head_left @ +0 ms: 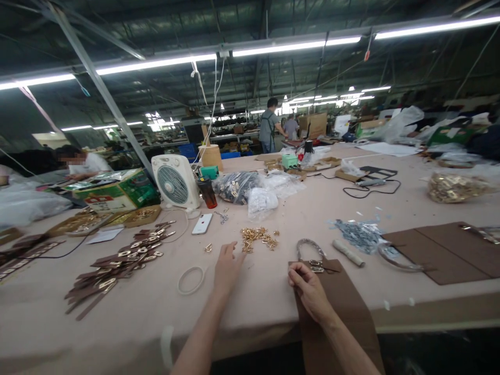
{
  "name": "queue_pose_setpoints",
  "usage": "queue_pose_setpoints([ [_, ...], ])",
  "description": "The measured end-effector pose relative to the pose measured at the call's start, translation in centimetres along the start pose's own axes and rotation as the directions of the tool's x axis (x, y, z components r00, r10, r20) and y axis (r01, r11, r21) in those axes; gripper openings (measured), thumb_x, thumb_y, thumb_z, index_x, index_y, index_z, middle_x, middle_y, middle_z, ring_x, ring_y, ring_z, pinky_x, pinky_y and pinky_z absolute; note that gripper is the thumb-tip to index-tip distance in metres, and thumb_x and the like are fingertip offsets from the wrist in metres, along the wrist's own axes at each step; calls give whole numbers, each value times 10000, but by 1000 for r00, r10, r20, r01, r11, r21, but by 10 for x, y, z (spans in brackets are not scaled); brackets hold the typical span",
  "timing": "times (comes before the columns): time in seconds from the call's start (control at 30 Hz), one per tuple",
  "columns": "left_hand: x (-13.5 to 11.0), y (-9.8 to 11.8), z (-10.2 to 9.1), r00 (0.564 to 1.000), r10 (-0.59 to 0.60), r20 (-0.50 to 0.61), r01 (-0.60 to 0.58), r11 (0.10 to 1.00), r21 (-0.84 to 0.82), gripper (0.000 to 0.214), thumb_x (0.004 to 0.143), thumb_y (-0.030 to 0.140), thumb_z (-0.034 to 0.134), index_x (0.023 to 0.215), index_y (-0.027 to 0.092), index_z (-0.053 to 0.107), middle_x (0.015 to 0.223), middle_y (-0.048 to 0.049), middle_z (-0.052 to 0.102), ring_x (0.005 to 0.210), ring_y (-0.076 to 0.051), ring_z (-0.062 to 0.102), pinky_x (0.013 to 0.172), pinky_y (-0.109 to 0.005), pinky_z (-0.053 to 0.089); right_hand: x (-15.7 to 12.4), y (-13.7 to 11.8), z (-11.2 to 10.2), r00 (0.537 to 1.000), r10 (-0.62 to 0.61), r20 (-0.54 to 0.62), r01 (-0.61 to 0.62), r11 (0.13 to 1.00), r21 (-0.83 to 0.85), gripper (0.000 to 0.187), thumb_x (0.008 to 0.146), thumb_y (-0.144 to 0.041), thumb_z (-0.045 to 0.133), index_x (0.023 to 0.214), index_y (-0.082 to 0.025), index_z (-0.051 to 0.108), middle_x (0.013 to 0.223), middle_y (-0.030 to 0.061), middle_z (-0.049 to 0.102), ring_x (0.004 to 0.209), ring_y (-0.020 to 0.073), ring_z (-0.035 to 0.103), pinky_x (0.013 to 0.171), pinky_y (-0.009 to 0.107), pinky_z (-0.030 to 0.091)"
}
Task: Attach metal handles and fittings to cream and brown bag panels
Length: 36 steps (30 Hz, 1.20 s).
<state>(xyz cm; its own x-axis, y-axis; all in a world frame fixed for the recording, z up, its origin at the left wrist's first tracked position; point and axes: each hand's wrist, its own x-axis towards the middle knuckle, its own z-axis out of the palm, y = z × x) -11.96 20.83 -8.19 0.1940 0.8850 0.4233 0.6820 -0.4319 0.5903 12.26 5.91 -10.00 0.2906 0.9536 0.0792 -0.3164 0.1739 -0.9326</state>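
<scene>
My left hand (228,265) reaches to the near edge of a pile of small gold-coloured metal fittings (260,238), its fingers stretched and apart. Over the left edge of a brown bag panel (344,307), my right hand (308,289) is closed, thumb against curled fingers; whatever they pinch is too small to make out. The panel hangs over the table's front edge. A looped handle (308,242) and metal buckles (316,265) sit at its far end, just beyond my right hand.
Brown straps with buckles (125,258) lie left, near a tape roll (191,280), a phone (202,224) and a fan (175,182). On the right are grey metal strips (357,234), a rolled tube (348,253) and another brown panel (445,250). A person (269,125) stands far back.
</scene>
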Motion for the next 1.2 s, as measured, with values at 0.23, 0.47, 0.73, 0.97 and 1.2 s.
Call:
queue_pose_setpoints([
  [0.23,15,13,36,996,-59,-63,47,982,-182,201,956,331,596,1019,196,731,1051,-77,671,917,-212,679,909,-391,555,0,5,-3,1000,24,21,-23,999,-31,343,859,-522,781,942,-217,647,718,-25,518,685,142,442,639,273,365],
  [0.47,-12,40,43,969,-168,-182,64,881,-470,343,970,476,613,1138,199,726,1115,-87,746,983,-206,715,940,-366,578,7,-1,0,996,76,-52,-62,968,242,283,799,-435,864,907,-239,689,773,-12,597,682,137,522,637,266,458],
  [0.73,-66,136,101,984,-123,129,178,632,-755,334,922,443,689,1142,201,759,1128,-89,791,1021,-219,753,969,-359,607,17,3,-13,984,143,-102,-73,863,500,269,765,-345,892,981,-243,768,1074,26,762,1010,169,683,965,315,549],
  [0.97,-72,145,107,983,-139,122,182,617,-765,251,928,350,678,1113,198,753,1114,-80,789,1022,-208,751,984,-356,601,13,2,-18,987,143,-73,-81,836,543,266,802,-337,849,1048,-267,776,1098,11,776,1044,163,692,1038,319,543],
  [1.2,-71,147,107,984,-125,128,179,607,-774,246,925,345,684,1108,194,750,1109,-83,792,1007,-204,762,965,-340,611,14,3,-16,987,124,-105,-55,863,503,228,798,-334,855,990,-249,766,1120,34,760,1087,182,679,1076,356,523],
])
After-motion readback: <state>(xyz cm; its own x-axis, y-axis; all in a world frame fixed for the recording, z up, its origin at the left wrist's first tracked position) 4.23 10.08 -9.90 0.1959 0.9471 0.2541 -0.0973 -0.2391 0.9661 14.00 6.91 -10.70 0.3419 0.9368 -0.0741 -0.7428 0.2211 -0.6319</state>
